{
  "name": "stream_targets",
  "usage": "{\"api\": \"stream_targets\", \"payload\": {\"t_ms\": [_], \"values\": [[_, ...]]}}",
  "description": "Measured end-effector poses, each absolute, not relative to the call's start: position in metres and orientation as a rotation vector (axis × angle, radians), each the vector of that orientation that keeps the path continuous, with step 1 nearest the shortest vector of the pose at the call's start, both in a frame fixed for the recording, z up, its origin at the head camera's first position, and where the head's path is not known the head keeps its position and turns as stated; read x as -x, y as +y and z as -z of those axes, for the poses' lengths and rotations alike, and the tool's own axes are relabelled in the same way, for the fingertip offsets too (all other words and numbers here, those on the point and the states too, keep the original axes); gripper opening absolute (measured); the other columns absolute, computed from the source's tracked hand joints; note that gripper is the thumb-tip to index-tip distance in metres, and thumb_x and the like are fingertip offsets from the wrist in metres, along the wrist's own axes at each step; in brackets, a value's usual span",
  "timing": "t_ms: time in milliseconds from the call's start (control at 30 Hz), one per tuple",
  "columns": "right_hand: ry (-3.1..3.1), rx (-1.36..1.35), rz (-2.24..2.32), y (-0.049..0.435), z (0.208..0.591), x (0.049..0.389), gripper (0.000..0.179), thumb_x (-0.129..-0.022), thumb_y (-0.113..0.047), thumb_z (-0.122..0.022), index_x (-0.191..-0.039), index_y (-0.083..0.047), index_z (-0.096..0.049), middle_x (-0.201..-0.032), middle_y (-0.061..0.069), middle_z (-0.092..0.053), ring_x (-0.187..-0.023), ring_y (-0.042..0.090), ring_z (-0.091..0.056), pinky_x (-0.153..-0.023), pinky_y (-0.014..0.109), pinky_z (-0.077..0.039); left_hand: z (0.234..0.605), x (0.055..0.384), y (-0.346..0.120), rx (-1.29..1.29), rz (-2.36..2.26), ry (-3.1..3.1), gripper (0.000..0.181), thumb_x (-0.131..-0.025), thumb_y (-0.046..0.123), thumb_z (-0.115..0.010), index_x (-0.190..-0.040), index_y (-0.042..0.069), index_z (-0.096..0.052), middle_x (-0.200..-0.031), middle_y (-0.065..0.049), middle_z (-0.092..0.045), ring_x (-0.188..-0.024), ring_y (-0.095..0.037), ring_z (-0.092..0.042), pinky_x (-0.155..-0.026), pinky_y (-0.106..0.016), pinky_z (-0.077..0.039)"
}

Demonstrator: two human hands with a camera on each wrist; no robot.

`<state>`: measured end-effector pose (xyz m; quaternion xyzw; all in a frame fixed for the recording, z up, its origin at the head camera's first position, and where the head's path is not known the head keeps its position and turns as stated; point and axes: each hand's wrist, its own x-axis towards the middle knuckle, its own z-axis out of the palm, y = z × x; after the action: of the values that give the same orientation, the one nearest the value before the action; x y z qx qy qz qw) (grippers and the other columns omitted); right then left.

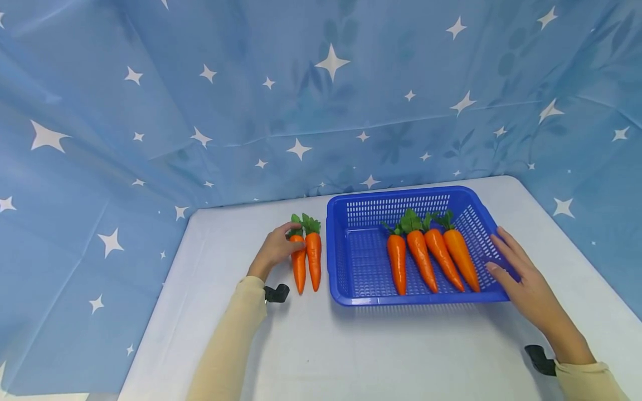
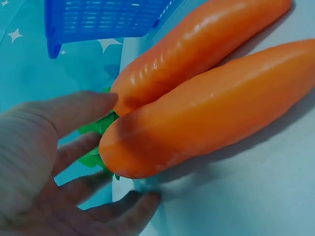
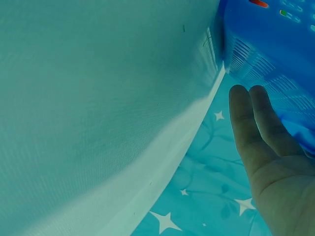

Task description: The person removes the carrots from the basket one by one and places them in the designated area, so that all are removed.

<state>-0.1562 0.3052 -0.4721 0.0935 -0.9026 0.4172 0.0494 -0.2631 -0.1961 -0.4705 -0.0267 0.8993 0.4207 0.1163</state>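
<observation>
Orange carrots [image 1: 314, 259], 2 on white table [image 1: 351, 351] beside blue basket [image 1: 401, 301], 4 more carrots [image 1: 423, 257] inside, left hand [image 1: 277, 247] unclenched around 1 leafy top [image 1: 296, 218], right hand [image 1: 531, 287] loose and straight-fingered at basket's right rim

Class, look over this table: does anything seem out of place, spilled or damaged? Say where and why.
Nothing looks spilled or damaged. The only mismatch: two carrots lie on the white table, left of the blue basket, by the left hand, while four other carrots lie inside it. That looks mildly odd, though not a mishap.
</observation>
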Motion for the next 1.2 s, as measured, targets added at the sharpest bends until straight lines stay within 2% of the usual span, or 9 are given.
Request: {"api": "stream_targets", "payload": {"t_ms": [67,167,233,333,467,567,700,1033,1200], "values": [[-2.75,-0.286,-1.271,0.305,0.472,0.157,0.063,-0.103,-0.025,-0.047,-0.158,-0.024,-0.015,-0.165,-0.003,0.001,-0.149,0.037,0.003,-0.101,0.078,-0.004,0.469,0.263,-0.196,0.047,-1.241,2.628,0.058,-0.086,0.03,-0.071,-0.14,0.022,-0.051,-0.151,-0.007,-0.041,-0.134,-0.03,-0.04,-0.111,-0.055,-0.031],[-2.754,-0.283,-1.265,0.305,0.471,0.157,0.063,-0.103,-0.025,-0.047,-0.158,-0.024,-0.015,-0.165,-0.003,0.002,-0.149,0.038,0.003,-0.101,0.078,-0.005,0.468,0.262,-0.196,0.014,-1.269,2.614,0.067,-0.085,0.038,-0.072,-0.146,0.029,-0.044,-0.162,-0.005,-0.02,-0.146,-0.032,-0.02,-0.114,-0.063,-0.018],[-2.758,-0.279,-1.271,0.305,0.471,0.158,0.064,-0.103,-0.026,-0.047,-0.158,-0.024,-0.015,-0.165,-0.003,0.002,-0.148,0.038,0.003,-0.101,0.079,-0.005,0.468,0.263,-0.196,-0.006,-1.283,2.615,0.075,-0.085,0.044,-0.071,-0.15,0.036,-0.036,-0.164,-0.003,-0.006,-0.15,-0.033,-0.007,-0.113,-0.067,-0.011],[-2.763,-0.273,-1.277,0.306,0.471,0.158,0.064,-0.103,-0.026,-0.046,-0.158,-0.025,-0.014,-0.165,-0.003,0.003,-0.148,0.038,0.003,-0.1,0.079,-0.005,0.467,0.265,-0.195,-0.043,-1.317,2.626,0.085,-0.084,0.052,-0.07,-0.154,0.043,-0.022,-0.165,0.0,0.003,-0.15,-0.031,0.003,-0.111,-0.07,-0.006],[-2.762,-0.276,-1.28,0.306,0.471,0.158,0.064,-0.103,-0.026,-0.046,-0.158,-0.025,-0.014,-0.165,-0.002,0.002,-0.149,0.037,0.004,-0.101,0.078,-0.004,0.457,0.267,-0.19,-0.063,-1.385,2.629,0.094,-0.083,0.06,-0.066,-0.155,0.043,-0.01,-0.164,0.002,-0.002,-0.15,-0.028,-0.003,-0.113,-0.066,-0.01],[-2.757,-0.281,-1.278,0.306,0.471,0.158,0.064,-0.103,-0.026,-0.047,-0.158,-0.025,-0.014,-0.165,-0.003,0.002,-0.149,0.036,0.004,-0.101,0.078,-0.004,0.443,0.27,-0.184,-0.049,-1.432,2.618,0.097,-0.081,0.067,-0.064,-0.155,0.044,-0.006,-0.164,0.005,-0.008,-0.149,-0.029,-0.012,-0.113,-0.065,-0.015],[-2.755,-0.284,-1.279,0.307,0.472,0.158,0.064,-0.103,-0.025,-0.047,-0.158,-0.025,-0.014,-0.165,-0.003,0.002,-0.149,0.034,0.004,-0.102,0.078,-0.004,0.424,0.274,-0.175,-0.063,-1.466,2.624,0.096,-0.078,0.073,-0.061,-0.152,0.05,-0.004,-0.163,0.009,-0.01,-0.148,-0.03,-0.016,-0.111,-0.067,-0.017],[-2.761,-0.281,-1.304,0.307,0.472,0.158,0.064,-0.104,-0.025,-0.047,-0.158,-0.024,-0.013,-0.165,-0.001,0.002,-0.149,0.034,0.005,-0.103,0.077,-0.003,0.395,0.282,-0.138,-0.244,-1.589,2.59,0.094,-0.08,0.071,-0.061,-0.153,0.049,-0.006,-0.162,0.015,-0.009,-0.149,-0.019,-0.014,-0.114,-0.062,-0.018],[-2.76,-0.277,-1.297,0.307,0.472,0.157,0.063,-0.104,-0.025,-0.046,-0.158,-0.023,-0.014,-0.165,-0.001,0.002,-0.149,0.034,0.005,-0.103,0.077,-0.003,0.389,0.285,-0.121,-0.291,-1.62,2.567,0.094,-0.082,0.07,-0.06,-0.154,0.048,-0.005,-0.163,0.011,-0.012,-0.148,-0.021,-0.019,-0.113,-0.061,-0.022]]}}
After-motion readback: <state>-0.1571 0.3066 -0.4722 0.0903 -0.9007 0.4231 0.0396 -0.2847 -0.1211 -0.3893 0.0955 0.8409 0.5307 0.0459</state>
